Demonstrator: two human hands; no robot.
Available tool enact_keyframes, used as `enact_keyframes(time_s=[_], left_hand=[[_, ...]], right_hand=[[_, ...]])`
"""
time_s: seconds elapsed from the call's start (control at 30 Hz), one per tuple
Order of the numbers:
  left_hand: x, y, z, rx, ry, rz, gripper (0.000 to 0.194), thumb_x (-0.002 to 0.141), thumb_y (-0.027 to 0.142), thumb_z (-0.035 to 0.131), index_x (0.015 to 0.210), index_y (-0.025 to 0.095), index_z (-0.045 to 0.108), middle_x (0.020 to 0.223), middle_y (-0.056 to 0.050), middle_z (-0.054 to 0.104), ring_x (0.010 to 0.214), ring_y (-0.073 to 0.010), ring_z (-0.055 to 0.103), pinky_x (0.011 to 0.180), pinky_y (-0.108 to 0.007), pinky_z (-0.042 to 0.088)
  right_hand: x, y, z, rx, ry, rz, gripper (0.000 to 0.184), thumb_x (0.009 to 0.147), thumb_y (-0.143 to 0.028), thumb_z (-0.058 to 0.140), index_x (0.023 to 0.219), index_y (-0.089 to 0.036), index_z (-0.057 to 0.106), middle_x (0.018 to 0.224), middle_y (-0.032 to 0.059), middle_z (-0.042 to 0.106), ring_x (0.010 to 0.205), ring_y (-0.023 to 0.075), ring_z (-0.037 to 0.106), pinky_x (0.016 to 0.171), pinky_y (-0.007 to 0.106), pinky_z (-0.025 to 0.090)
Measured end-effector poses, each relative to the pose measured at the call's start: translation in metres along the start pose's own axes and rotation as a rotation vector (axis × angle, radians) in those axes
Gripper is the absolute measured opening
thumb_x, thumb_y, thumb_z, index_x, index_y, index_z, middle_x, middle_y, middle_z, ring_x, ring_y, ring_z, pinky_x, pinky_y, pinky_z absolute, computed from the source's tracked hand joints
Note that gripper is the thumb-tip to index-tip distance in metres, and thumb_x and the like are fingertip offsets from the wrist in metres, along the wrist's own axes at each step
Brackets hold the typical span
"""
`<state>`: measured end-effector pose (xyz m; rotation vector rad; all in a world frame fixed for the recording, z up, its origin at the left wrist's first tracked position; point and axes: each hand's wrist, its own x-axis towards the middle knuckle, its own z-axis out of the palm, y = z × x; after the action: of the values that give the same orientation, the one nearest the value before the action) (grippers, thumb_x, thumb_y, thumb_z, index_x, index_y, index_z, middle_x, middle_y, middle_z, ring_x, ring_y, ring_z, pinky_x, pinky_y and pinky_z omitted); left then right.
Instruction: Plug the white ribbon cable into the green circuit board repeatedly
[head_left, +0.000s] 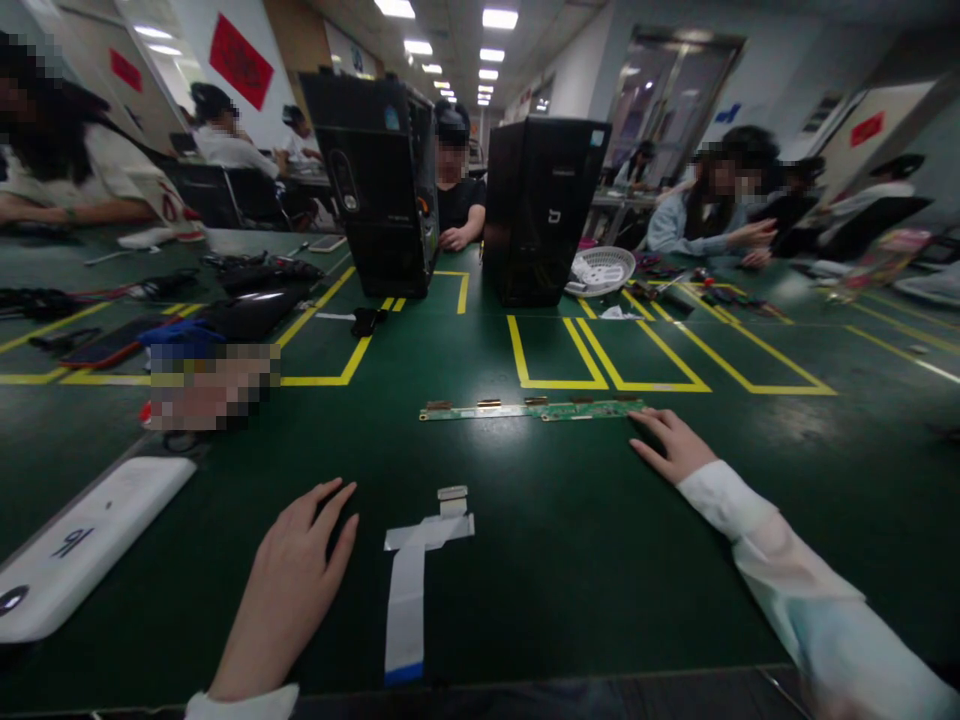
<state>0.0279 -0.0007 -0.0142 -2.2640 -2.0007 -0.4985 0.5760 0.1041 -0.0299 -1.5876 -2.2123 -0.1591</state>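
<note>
My left hand [300, 565] rests palm down at the lower left with its fingers stretched out, holding nothing. Just right of it lies a white flat ribbon cable [405, 610], folded to one side, with a connector at its far end and a blue tip at the near end. Farther off, narrow green circuit board strips [585, 410] lie end to end across the table. At their right end is my right hand [675, 448], thumb and fingers apart, fingertips at the board's edge; whether they touch it I cannot tell.
Two black computer towers [375, 190] [544, 210] stand at the back, a person between them. A white casing [90, 550] lies at the left, with cables [150, 285] beyond. Yellow tape [562, 384] marks the green table [570, 600]. A white basket [611, 268] sits back right.
</note>
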Motion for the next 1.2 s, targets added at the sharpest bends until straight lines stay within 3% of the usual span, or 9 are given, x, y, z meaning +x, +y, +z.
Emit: enact_keyframes(time_s=[0.3, 0.53, 0.73, 0.9, 1.2], left_hand=[[0.001, -0.002, 0.002, -0.003, 0.007, 0.007, 0.053, 0.094, 0.048, 0.034, 0.129, 0.015, 0.058, 0.131, -0.015, 0.056, 0.119, -0.0301, 0.054, 0.098, -0.050, 0.048], [0.001, 0.001, -0.002, -0.013, -0.016, -0.025, 0.054, 0.093, 0.049, 0.035, 0.129, 0.017, 0.058, 0.132, -0.015, 0.057, 0.119, -0.0309, 0.055, 0.098, -0.051, 0.048], [0.002, 0.001, -0.004, -0.011, -0.036, -0.020, 0.055, 0.093, 0.049, 0.035, 0.129, 0.015, 0.058, 0.132, -0.016, 0.056, 0.120, -0.0318, 0.054, 0.097, -0.052, 0.048], [0.002, 0.001, -0.001, -0.001, -0.033, -0.006, 0.054, 0.094, 0.047, 0.035, 0.131, 0.014, 0.055, 0.133, -0.016, 0.054, 0.122, -0.0309, 0.052, 0.100, -0.051, 0.046], [0.001, 0.002, -0.002, -0.013, -0.015, -0.008, 0.050, 0.094, 0.046, 0.036, 0.130, 0.016, 0.056, 0.133, -0.015, 0.055, 0.122, -0.0299, 0.052, 0.100, -0.050, 0.046]], right_hand=[[0.015, -0.064, 0.011, 0.080, 0.024, -0.248, 0.044, 0.092, -0.037, 0.045, 0.129, -0.017, 0.055, 0.116, 0.0154, 0.055, 0.110, 0.0294, 0.053, 0.095, 0.050, 0.048], [0.029, -0.121, 0.008, 0.001, 0.037, -0.197, 0.041, 0.091, -0.030, 0.044, 0.125, -0.012, 0.057, 0.121, 0.0195, 0.051, 0.111, 0.0314, 0.052, 0.095, 0.052, 0.047], [0.042, -0.140, 0.027, 0.060, 0.022, -0.237, 0.045, 0.091, -0.034, 0.043, 0.132, -0.017, 0.052, 0.137, 0.0183, 0.045, 0.129, 0.0347, 0.040, 0.106, 0.062, 0.033], [0.053, -0.156, 0.041, 0.133, -0.010, -0.253, 0.043, 0.092, -0.033, 0.044, 0.129, -0.016, 0.055, 0.124, 0.0173, 0.053, 0.116, 0.0314, 0.049, 0.101, 0.055, 0.040], [0.070, -0.195, 0.047, 0.192, -0.041, -0.347, 0.036, 0.090, -0.029, 0.050, 0.121, -0.015, 0.060, 0.115, 0.0152, 0.057, 0.106, 0.0284, 0.048, 0.094, 0.047, 0.045]])
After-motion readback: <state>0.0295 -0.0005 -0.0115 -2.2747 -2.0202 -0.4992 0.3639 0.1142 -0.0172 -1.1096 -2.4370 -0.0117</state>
